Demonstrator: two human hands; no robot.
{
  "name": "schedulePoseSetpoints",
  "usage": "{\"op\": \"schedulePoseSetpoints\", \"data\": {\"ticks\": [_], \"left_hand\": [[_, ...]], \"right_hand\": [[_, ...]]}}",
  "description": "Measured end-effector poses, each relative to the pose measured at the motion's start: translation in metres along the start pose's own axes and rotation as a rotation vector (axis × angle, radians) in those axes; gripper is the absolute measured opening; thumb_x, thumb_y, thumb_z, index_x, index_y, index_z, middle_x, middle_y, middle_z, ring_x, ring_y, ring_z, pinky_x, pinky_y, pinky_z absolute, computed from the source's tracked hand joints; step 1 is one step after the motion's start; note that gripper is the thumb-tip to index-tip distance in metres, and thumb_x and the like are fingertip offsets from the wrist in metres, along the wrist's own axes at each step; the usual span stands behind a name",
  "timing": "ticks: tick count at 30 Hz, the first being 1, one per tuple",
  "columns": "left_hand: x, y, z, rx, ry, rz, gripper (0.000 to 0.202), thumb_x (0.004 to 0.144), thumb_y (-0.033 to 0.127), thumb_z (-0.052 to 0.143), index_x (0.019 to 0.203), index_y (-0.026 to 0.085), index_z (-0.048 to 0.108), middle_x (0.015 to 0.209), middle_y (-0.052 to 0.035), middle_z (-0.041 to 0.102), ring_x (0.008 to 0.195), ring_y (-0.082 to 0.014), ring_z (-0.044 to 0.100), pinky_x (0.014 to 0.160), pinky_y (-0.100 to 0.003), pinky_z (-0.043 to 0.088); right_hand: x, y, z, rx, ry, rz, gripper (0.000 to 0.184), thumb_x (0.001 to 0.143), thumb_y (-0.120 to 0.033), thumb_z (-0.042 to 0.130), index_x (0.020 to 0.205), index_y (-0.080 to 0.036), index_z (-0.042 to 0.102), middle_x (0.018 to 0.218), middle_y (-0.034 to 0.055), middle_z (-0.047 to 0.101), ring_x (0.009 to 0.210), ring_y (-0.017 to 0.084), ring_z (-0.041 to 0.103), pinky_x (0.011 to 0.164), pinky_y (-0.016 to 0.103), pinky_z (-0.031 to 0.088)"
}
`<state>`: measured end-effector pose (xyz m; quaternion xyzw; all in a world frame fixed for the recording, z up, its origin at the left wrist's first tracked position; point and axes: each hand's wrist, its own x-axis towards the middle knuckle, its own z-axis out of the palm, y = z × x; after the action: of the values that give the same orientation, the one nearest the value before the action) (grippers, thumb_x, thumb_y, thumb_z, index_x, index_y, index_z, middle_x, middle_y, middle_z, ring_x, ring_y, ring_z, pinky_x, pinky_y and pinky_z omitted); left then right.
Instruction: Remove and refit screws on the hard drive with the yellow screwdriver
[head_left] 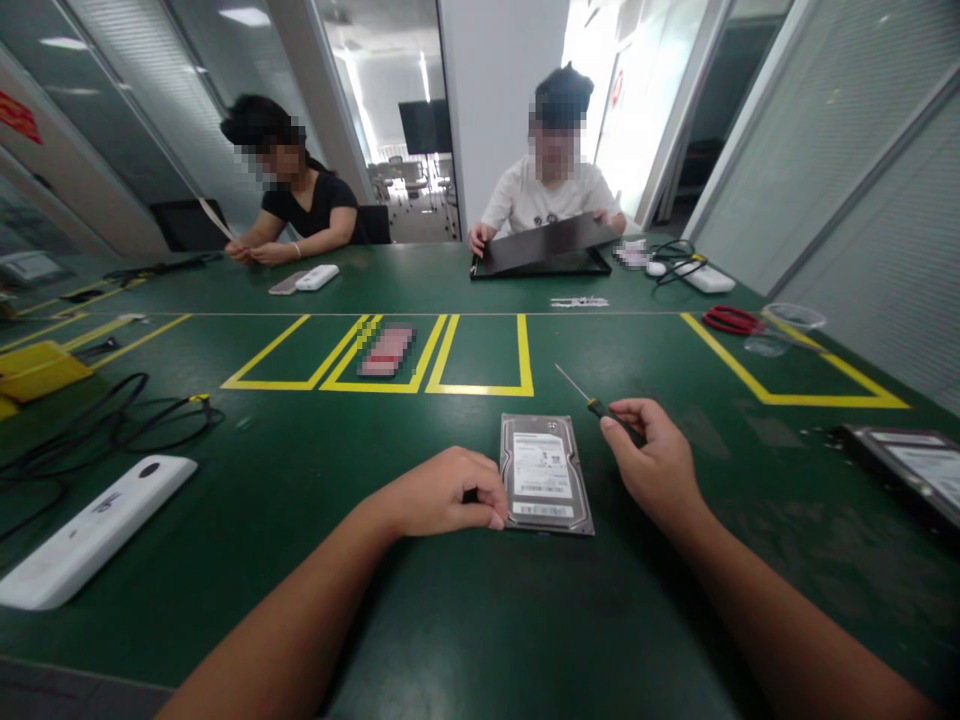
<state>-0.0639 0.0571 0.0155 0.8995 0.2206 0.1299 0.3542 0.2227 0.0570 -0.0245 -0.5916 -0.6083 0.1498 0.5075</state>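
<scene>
A hard drive (541,472) with a white label lies flat on the green table in front of me. My left hand (454,490) is at its left edge, fingers curled and the thumb and fingertips closed at the lower left side. To the right of the drive, my right hand (652,455) is wrapped round a screwdriver (596,406) with a dark handle and a yellow collar. Its thin shaft points up and to the left, the tip apart from the drive. Most of the handle is hidden in my fingers.
Yellow tape (480,390) marks boxes on the table, one with a blurred phone-like object (387,352). A white device (97,530) and black cables are left; more drives (919,470) and a red cable coil (729,319) are right. Two people sit opposite, one holding a dark panel (551,245).
</scene>
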Motion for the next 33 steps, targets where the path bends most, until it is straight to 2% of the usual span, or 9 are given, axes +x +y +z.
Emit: {"op": "schedulePoseSetpoints", "data": {"ticks": [12, 22, 30, 33], "left_hand": [[0.001, -0.003, -0.001, -0.026, -0.015, -0.004, 0.005, 0.086, 0.021, 0.073, 0.09, 0.019, 0.073, 0.087, 0.0002, 0.072, 0.084, -0.0132, 0.063, 0.081, -0.026, 0.045], [0.0, -0.01, 0.001, -0.099, -0.016, -0.055, 0.015, 0.079, 0.022, 0.079, 0.092, 0.018, 0.072, 0.087, -0.0007, 0.071, 0.082, -0.0139, 0.064, 0.077, -0.026, 0.046], [-0.001, -0.012, 0.003, -0.101, -0.006, -0.059, 0.013, 0.081, 0.025, 0.077, 0.091, 0.018, 0.072, 0.081, 0.0003, 0.069, 0.078, -0.0127, 0.064, 0.075, -0.025, 0.045], [-0.001, -0.013, 0.004, -0.109, -0.012, -0.061, 0.014, 0.081, 0.024, 0.077, 0.091, 0.018, 0.072, 0.082, 0.0002, 0.069, 0.078, -0.0129, 0.064, 0.076, -0.026, 0.046]], "right_hand": [[0.0, -0.003, 0.001, -0.003, -0.005, 0.004, 0.029, 0.085, -0.043, 0.061, 0.1, -0.018, 0.061, 0.093, 0.008, 0.067, 0.086, 0.023, 0.064, 0.082, 0.04, 0.051], [0.0, -0.013, -0.005, -0.027, 0.023, -0.003, 0.029, 0.083, -0.044, 0.064, 0.098, -0.019, 0.063, 0.092, 0.0071, 0.068, 0.086, 0.023, 0.065, 0.083, 0.04, 0.051], [0.004, -0.024, -0.014, 0.017, 0.082, 0.058, 0.037, 0.073, -0.046, 0.074, 0.096, -0.019, 0.064, 0.089, 0.0068, 0.069, 0.075, 0.021, 0.065, 0.072, 0.035, 0.053], [0.006, -0.027, -0.019, 0.137, 0.097, 0.115, 0.039, 0.07, -0.043, 0.079, 0.098, -0.02, 0.065, 0.088, 0.0059, 0.068, 0.075, 0.021, 0.064, 0.068, 0.034, 0.052]]}}
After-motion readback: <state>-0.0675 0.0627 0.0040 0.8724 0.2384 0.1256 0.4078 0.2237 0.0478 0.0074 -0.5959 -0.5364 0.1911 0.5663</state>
